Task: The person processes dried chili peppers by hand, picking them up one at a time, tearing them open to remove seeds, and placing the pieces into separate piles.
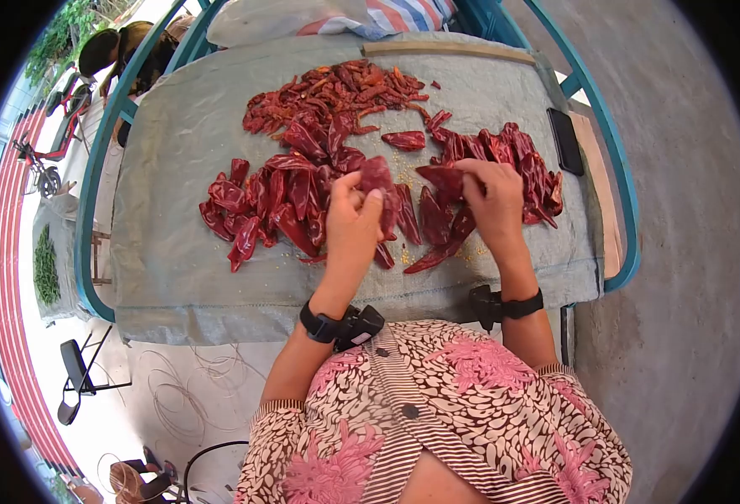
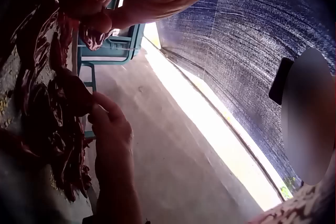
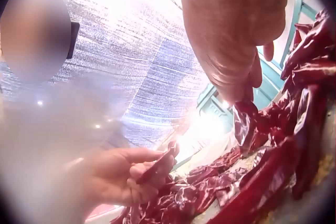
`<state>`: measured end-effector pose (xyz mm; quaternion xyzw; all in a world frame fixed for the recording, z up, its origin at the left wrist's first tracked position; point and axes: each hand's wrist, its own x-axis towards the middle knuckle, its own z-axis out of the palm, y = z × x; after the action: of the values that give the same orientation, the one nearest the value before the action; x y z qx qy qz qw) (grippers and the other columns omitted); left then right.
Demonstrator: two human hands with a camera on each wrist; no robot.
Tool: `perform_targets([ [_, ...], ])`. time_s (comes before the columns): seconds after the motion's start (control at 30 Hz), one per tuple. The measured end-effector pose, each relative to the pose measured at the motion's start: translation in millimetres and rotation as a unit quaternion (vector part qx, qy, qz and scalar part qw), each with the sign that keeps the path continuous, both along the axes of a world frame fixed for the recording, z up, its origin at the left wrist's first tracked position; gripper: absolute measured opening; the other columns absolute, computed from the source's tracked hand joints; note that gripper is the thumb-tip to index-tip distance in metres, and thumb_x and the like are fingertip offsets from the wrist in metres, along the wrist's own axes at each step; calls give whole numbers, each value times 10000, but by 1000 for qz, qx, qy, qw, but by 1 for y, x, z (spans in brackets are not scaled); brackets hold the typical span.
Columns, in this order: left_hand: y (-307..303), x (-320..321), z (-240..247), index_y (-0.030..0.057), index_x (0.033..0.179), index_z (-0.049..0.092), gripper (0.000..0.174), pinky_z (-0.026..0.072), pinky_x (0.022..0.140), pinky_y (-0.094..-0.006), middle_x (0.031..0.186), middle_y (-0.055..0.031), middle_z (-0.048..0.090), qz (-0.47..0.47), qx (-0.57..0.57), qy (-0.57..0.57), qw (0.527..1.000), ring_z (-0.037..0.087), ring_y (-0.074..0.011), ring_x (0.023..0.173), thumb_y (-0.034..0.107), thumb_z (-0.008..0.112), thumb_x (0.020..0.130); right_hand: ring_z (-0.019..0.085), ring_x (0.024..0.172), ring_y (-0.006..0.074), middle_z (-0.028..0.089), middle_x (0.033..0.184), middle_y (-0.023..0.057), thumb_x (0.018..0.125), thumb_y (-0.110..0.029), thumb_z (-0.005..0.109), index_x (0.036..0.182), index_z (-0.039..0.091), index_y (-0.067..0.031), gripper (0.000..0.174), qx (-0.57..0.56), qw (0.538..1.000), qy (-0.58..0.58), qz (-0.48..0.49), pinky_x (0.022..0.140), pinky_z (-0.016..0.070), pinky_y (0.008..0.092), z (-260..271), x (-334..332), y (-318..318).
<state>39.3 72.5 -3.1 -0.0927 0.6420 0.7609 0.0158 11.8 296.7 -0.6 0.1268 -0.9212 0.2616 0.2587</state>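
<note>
My left hand (image 1: 350, 225) grips a dried red chili pepper (image 1: 377, 178) between thumb and fingers, raised over the cloth. To its right, my right hand (image 1: 497, 202) pinches another dried chili (image 1: 439, 179) by one end, its tip pointing left. The right wrist view shows the left hand's chili (image 3: 158, 163) from the side, held upright at a slant. Below and between the hands lie a few loose chilies (image 1: 434, 217) with scattered yellow seeds. A pile of whole dark red chilies (image 1: 290, 193) sits by the left hand, and another heap (image 1: 508, 147) lies beyond the right hand.
A heap of smaller, brighter red pieces (image 1: 336, 88) lies at the back of the grey-green cloth (image 1: 168, 185). A phone (image 1: 564, 140) rests near the right edge. A teal metal frame (image 1: 626, 227) borders the surface, with a wooden strip (image 1: 449, 53) along the back.
</note>
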Motion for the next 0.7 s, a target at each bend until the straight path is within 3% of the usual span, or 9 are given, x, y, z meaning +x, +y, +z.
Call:
perform_targets([
  [0.1, 12, -1, 2, 40, 1497, 416, 553, 483, 615, -233, 1087, -85, 650, -157, 21, 10, 987, 552, -77, 653, 122, 634, 995, 633, 885, 273, 724, 926, 60, 867, -35, 700, 1050, 749, -129, 212, -74, 995, 23, -54, 846, 482, 398, 8, -3, 10],
  [0.17, 14, 4, -15, 84, 1524, 437, 610, 513, 699, -265, 1220, -95, 618, -216, -133, 145, 957, 584, -96, 714, 108, 667, 960, 652, 907, 267, 725, 990, 92, 884, -14, 685, 1089, 732, -78, 220, -87, 992, 51, -71, 843, 510, 383, 14, -4, 11],
  [0.2, 9, 6, -7, 63, 1409, 567, 500, 516, 752, -290, 1183, -86, 605, -229, -141, 156, 950, 599, -117, 765, 82, 687, 924, 657, 914, 263, 723, 1005, 95, 888, -11, 686, 1100, 725, -66, 222, -96, 991, 53, -73, 851, 513, 376, 19, -2, 10],
  [0.3, -6, 9, -14, 54, 1278, 648, 389, 518, 759, -306, 1083, -92, 600, -122, -291, 140, 939, 611, -151, 800, 59, 695, 892, 685, 872, 218, 712, 1023, 99, 896, -18, 702, 1163, 690, -47, 268, -165, 986, 8, 0, 768, 538, 323, 19, 9, -3],
  [0.33, -13, 9, -9, 47, 1147, 679, 272, 521, 749, -334, 996, -104, 577, -62, -307, 155, 937, 614, -196, 809, 53, 698, 875, 687, 846, 220, 712, 1025, 105, 891, -38, 715, 1168, 690, -57, 279, -169, 983, -61, 32, 746, 543, 324, 19, 17, -14],
  [0.37, -23, 10, -5, 55, 1130, 663, 259, 524, 745, -360, 968, -105, 577, -42, -370, 141, 917, 627, -234, 826, 55, 704, 873, 690, 819, 221, 713, 1027, 110, 886, -59, 728, 1173, 689, -67, 290, -173, 975, -128, 63, 724, 549, 324, 18, 25, -25],
  [0.43, -36, 14, 9, 81, 1156, 645, 297, 530, 753, -386, 986, -98, 569, -20, -457, 99, 884, 637, -256, 845, 79, 719, 868, 705, 854, 183, 716, 1037, 77, 887, -116, 751, 1192, 695, -83, 311, -103, 965, -198, 138, 738, 556, 340, 22, 35, -48],
  [0.53, -46, 20, 6, 109, 1185, 625, 343, 532, 764, -419, 1037, -105, 560, 0, -524, 52, 850, 654, -290, 876, 111, 737, 861, 706, 833, 235, 713, 971, 83, 867, -189, 755, 1195, 688, -96, 347, 51, 952, -242, 179, 726, 556, 369, 13, 29, -62],
  [0.7, -48, 31, -4, 113, 1177, 602, 383, 531, 775, -468, 1086, -119, 548, -39, -544, 27, 838, 665, -350, 905, 173, 778, 842, 707, 839, 279, 714, 953, 95, 871, -196, 730, 1190, 684, -97, 337, 78, 956, -203, 195, 734, 559, 385, -13, 19, -67],
])
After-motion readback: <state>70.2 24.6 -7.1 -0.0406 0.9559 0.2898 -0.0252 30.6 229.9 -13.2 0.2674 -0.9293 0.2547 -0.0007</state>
